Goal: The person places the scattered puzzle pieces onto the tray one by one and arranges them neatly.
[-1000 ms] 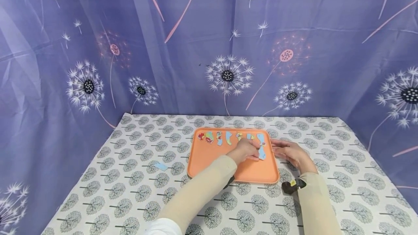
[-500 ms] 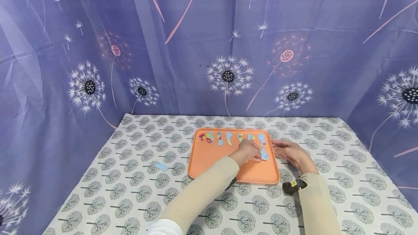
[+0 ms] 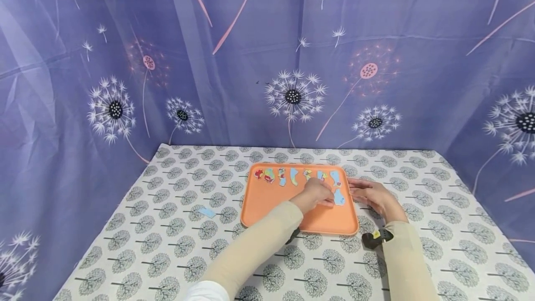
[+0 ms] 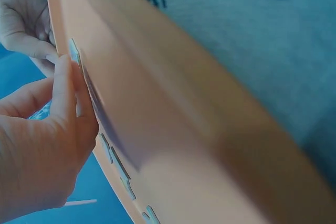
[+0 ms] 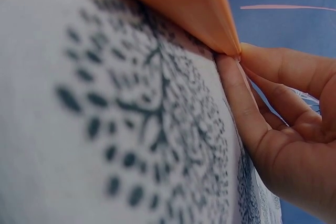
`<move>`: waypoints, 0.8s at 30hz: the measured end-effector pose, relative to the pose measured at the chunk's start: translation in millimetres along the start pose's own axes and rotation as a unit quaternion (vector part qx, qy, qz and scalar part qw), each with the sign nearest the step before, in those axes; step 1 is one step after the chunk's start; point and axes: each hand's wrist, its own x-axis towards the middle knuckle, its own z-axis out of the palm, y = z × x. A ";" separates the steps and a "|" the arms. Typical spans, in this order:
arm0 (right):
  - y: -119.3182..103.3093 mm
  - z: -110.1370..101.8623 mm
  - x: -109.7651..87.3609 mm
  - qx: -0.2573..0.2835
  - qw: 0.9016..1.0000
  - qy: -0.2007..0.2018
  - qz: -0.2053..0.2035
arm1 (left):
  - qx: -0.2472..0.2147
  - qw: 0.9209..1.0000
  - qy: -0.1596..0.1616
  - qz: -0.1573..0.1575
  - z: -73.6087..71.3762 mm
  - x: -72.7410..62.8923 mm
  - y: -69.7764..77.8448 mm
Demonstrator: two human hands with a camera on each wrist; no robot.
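In the head view my left hand (image 3: 316, 193) reaches over the orange tray (image 3: 276, 212), its fingertips at the left edge of a light blue puzzle piece (image 3: 339, 197). That piece lies flat near the tray's right rim. The left wrist view shows these fingers (image 4: 63, 85) fairly straight, touching the piece (image 4: 75, 51). At the tray's right side is my right hand (image 3: 372, 195). Its thumb and fingers pinch the rim in the right wrist view, one finger (image 5: 239, 85) along the cloth side. Several puzzle pieces (image 3: 294, 177) form a row along the tray's far edge.
A separate light blue piece (image 3: 206, 212) lies on the tree-patterned tablecloth (image 3: 167, 245), left of the tray. Behind the table hangs a purple curtain (image 3: 234, 82) with dandelion prints. A dark wrist camera (image 3: 372, 239) sits at my right wrist.
The light blue piece under my left fingertips has shifted slightly right and turned a little, now standing straighter towards the right rim. Both hands have stayed almost in place.
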 end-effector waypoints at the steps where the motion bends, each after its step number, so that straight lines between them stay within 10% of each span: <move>1: -0.2 0.0 0.0 -0.001 1.000 -0.001 -0.001 | 0.001 1.000 -0.004 0.004 -1.3 0.1 -0.3; 11: 0.6 0.6 0.5 -0.018 1.000 -0.003 0.005 | 0.007 0.999 -0.010 0.036 -25.6 -4.3 -4.6; 24: 0.0 2.5 0.6 -0.021 1.000 0.003 0.014 | -0.049 0.994 -0.013 0.093 -103.7 -16.1 -12.7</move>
